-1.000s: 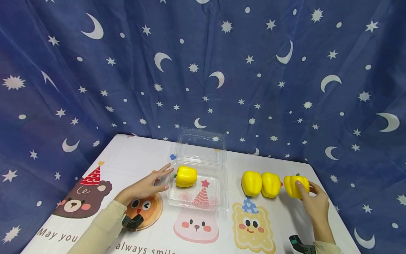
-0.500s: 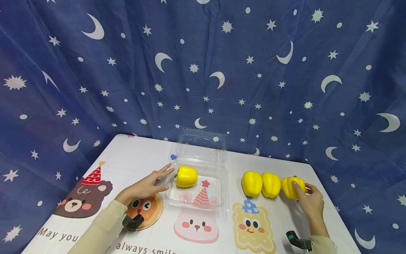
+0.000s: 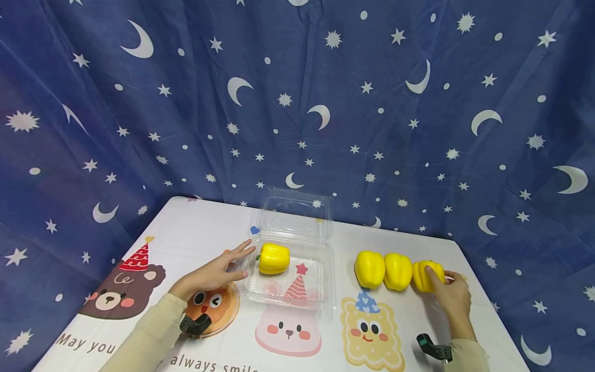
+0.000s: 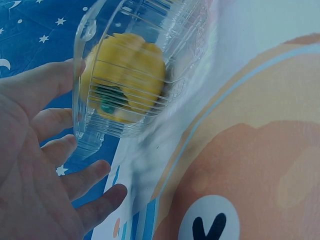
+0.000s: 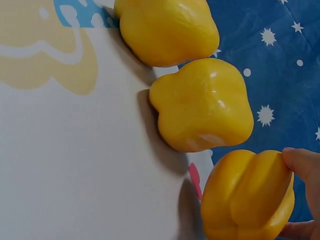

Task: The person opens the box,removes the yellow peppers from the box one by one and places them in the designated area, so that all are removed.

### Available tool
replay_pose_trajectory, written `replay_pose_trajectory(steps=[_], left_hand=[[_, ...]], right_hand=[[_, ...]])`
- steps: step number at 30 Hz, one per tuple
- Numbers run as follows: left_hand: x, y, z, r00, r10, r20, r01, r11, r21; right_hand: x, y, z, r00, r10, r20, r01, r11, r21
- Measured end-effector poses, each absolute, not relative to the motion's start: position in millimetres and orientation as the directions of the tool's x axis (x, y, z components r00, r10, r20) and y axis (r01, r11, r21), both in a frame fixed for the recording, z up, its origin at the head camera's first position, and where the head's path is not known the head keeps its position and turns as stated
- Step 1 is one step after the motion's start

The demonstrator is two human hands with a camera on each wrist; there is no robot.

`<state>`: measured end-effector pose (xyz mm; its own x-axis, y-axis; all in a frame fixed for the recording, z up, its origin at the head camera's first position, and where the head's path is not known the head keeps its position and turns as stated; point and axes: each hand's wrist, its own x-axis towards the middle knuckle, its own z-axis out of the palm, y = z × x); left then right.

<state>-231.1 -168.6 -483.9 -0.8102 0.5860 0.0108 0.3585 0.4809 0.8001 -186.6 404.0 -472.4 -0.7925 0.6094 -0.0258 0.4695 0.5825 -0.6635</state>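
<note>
A clear plastic clamshell box point(image 3: 321, 299) stands with its lid raised at the back, and one yellow bell pepper point(image 3: 273, 259) lies in its left part, green stem to the left. At the box's left rim is my left hand point(image 3: 211, 273), fingers spread; in the left wrist view some fingertips point(image 4: 67, 75) touch the rim. My right hand point(image 3: 453, 297) holds another yellow bell pepper point(image 3: 422, 276) between thumb and fingers at the right end of a row. Two more, a middle pepper point(image 3: 397, 271) and a left pepper point(image 3: 369, 269), sit side by side there.
A white cloth point(image 3: 204, 222) with cartoon prints covers the table. Behind it hangs a dark blue curtain point(image 3: 279, 129) with moons and stars. Each wrist wears a black band, one on the left point(image 3: 195, 325) and one on the right point(image 3: 433, 349).
My right hand has brought its bell pepper to the left, close beside the other two. The left hand and the box stay where they were.
</note>
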Motion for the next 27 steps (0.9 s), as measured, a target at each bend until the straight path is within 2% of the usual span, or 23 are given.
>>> replay_pose_trajectory(steps=[17,27], left_hand=[[-232.3,-169.0,-485.2,-0.812,0.584,0.008,0.359,0.488,0.795],[-232.1,-169.2,-484.9,-0.810,0.587,0.012,0.362,0.483,0.798]], right_hand=[[-193.1,404.0,-476.5,-0.771,0.632,-0.075,0.555,0.610,-0.565],[-196.5,397.8,-478.0,-0.778,0.626,-0.055,0.549,0.634,-0.544]])
